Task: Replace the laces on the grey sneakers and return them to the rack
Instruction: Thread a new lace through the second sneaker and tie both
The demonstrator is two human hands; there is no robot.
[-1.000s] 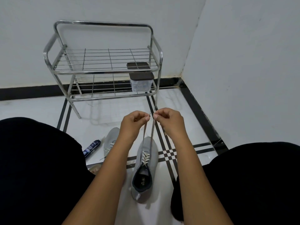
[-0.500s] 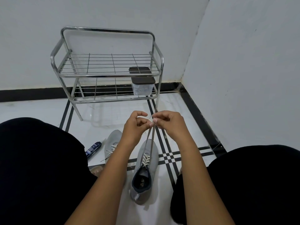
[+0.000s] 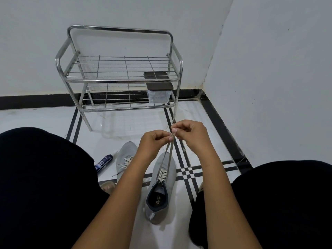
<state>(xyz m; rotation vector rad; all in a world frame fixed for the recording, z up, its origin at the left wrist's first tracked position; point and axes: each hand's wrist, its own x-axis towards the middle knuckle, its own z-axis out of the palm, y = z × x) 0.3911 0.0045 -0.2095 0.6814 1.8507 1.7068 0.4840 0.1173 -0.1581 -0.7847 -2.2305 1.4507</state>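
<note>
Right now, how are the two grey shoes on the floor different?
The near shoe has its lace ends pulled up tight, pinched by the left hand and right hand. The far shoe has loose laces lying slack, and no hand touches it; an arm partly hides it. Both are grey with pale laces.

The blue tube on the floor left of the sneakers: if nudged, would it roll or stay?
The blue tube looks cylindrical and lies on its side on glossy floor tile, so it would probably roll or slide easily. It seems small, likely light.
</note>
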